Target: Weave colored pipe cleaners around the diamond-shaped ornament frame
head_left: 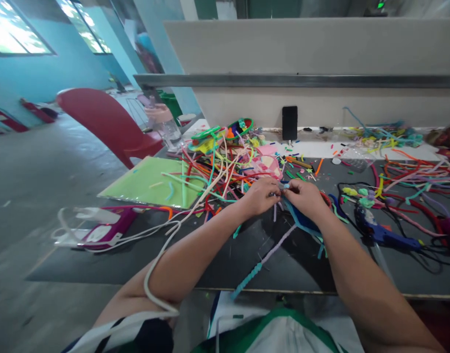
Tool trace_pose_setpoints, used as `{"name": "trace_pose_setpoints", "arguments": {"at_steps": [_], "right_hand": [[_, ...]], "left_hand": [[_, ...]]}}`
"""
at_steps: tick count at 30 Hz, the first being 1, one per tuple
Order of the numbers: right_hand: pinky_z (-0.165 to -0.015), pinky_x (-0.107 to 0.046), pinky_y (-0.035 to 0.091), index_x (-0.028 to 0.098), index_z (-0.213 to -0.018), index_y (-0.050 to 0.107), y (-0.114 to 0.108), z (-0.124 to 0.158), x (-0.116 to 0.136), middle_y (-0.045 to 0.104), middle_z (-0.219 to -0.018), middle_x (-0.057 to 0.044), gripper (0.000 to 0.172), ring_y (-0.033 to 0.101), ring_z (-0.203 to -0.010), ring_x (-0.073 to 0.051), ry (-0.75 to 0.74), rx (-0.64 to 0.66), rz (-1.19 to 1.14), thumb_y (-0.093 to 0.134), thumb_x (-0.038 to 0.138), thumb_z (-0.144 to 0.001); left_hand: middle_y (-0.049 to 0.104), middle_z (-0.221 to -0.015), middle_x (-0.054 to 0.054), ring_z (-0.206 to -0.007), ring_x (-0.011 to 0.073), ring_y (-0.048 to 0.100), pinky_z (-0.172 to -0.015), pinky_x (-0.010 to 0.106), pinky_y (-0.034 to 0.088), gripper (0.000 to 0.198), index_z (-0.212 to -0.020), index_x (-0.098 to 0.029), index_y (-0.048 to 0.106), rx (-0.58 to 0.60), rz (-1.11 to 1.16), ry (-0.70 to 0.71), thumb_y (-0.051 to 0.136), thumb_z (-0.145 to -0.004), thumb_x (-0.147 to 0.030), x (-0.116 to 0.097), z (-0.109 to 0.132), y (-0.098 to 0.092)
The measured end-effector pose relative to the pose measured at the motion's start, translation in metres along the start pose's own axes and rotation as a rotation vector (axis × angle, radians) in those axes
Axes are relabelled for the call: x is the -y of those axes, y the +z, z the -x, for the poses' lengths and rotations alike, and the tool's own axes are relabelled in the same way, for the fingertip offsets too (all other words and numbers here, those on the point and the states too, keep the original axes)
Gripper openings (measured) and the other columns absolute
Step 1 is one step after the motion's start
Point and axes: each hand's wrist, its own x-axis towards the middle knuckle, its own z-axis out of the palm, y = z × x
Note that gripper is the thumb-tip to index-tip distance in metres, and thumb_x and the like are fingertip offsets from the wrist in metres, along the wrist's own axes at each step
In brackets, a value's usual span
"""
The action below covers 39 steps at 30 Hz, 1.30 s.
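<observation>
My left hand (262, 197) and my right hand (306, 197) meet over the middle of the grey table, fingers pinched closed. Between their fingertips is the top edge of a blue fuzzy pipe-cleaner piece (301, 219) with a light-blue border. Its flat dark-blue part hangs below my right hand, partly hidden by the wrist. From its lower corner a lilac and teal twisted pipe cleaner (252, 275) runs toward the table's front edge. What exactly each fingertip presses on is too small to make out.
Tangled pipe cleaners (225, 171) lie beyond my left hand, beside a green sheet (155, 181). A blue glue gun (390, 235) with black cords lies at right. A white cable (166, 240) crosses my left arm. A phone (289, 123) leans at the back; a bottle (164, 125) stands left.
</observation>
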Motion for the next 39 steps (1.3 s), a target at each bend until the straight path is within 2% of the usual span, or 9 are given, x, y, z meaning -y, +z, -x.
{"name": "trace_pose_setpoints", "arguments": {"at_steps": [4,9,17,23,27,31,35,37,39], "right_hand": [[-0.055,-0.024,0.029,0.018,-0.061,0.051,-0.008,-0.001,-0.005,0.044,-0.057,0.004,0.022,0.039,-0.056,-0.011,-0.026,0.135,-0.128,0.05,0.033,-0.077],[-0.054,-0.023,0.029,0.017,-0.065,0.055,-0.016,-0.003,-0.012,0.042,-0.058,0.004,0.026,0.037,-0.057,-0.01,-0.003,0.289,-0.265,0.049,0.039,-0.079],[-0.052,-0.022,0.025,0.017,-0.058,0.052,-0.008,-0.006,-0.019,0.039,-0.053,0.006,0.02,0.036,-0.056,-0.01,-0.01,0.205,-0.197,0.053,0.032,-0.072],[-0.049,-0.021,0.025,0.017,-0.058,0.053,-0.004,-0.006,-0.02,0.039,-0.051,0.006,0.023,0.033,-0.052,-0.008,0.059,0.185,-0.319,0.058,0.035,-0.071],[-0.049,-0.021,0.031,0.017,-0.076,0.061,-0.019,-0.006,-0.021,0.052,-0.061,0.003,0.029,0.042,-0.053,-0.01,0.127,0.218,-0.431,0.054,0.045,-0.079],[-0.046,-0.023,0.03,0.017,-0.081,0.063,-0.039,-0.004,-0.025,0.054,-0.062,0.001,0.036,0.042,-0.05,-0.01,0.198,0.27,-0.45,0.05,0.05,-0.083],[-0.046,-0.022,0.029,0.017,-0.086,0.066,-0.047,-0.005,-0.031,0.052,-0.06,0.003,0.031,0.042,-0.051,-0.009,0.185,0.277,-0.488,0.053,0.045,-0.083],[-0.048,-0.022,0.033,0.018,-0.096,0.064,-0.047,-0.006,-0.033,0.056,-0.065,0.003,0.027,0.046,-0.054,-0.009,0.213,0.275,-0.579,0.059,0.039,-0.08],[-0.052,-0.021,0.038,0.018,-0.103,0.061,-0.045,-0.007,-0.036,0.059,-0.068,0.003,0.032,0.051,-0.057,-0.01,0.23,0.258,-0.655,0.065,0.03,-0.075]], "left_hand": [[0.063,-0.068,0.003,-0.068,0.0148,0.056,-0.067,0.027,0.042,0.015,-0.067,-0.016,0.061,0.023,0.038,-0.108,0.059,-0.08,-0.023,-0.003,0.0,0.002],[0.066,-0.07,0.004,-0.072,0.0158,0.058,-0.075,0.03,0.042,0.018,-0.066,-0.016,0.062,0.022,0.045,-0.011,0.059,-0.081,-0.025,-0.003,-0.002,0.001],[0.067,-0.068,0.004,-0.072,0.0171,0.059,-0.083,0.036,0.041,0.015,-0.066,-0.018,0.065,0.011,-0.05,0.075,0.063,-0.078,-0.026,-0.006,-0.003,0.002],[0.065,-0.066,0.003,-0.071,0.0165,0.057,-0.083,0.036,0.041,0.018,-0.063,-0.018,0.062,0.029,-0.007,0.114,0.06,-0.079,-0.025,-0.007,-0.004,0.0],[0.06,-0.062,0.001,-0.065,0.0138,0.054,-0.07,0.029,0.042,0.022,-0.059,-0.016,0.058,0.025,0.143,-0.067,0.062,-0.077,-0.028,0.002,-0.006,-0.008],[0.054,-0.064,-0.001,-0.061,0.0111,0.05,-0.059,0.024,0.039,0.025,-0.061,-0.015,0.056,-0.064,0.365,-0.347,0.062,-0.077,-0.033,0.013,-0.003,-0.018],[0.053,-0.063,-0.003,-0.06,0.0091,0.048,-0.061,0.023,0.039,0.021,-0.066,-0.014,0.058,-0.211,0.561,-0.509,0.066,-0.072,-0.033,0.025,-0.001,-0.022],[0.055,-0.063,-0.003,-0.06,0.009,0.05,-0.063,0.022,0.04,0.019,-0.067,-0.015,0.06,-0.286,0.621,-0.548,0.069,-0.069,-0.031,0.03,-0.001,-0.023],[0.056,-0.063,-0.003,-0.06,0.0088,0.051,-0.063,0.021,0.041,0.019,-0.068,-0.015,0.062,-0.31,0.677,-0.581,0.071,-0.067,-0.031,0.032,-0.001,-0.024]]}}
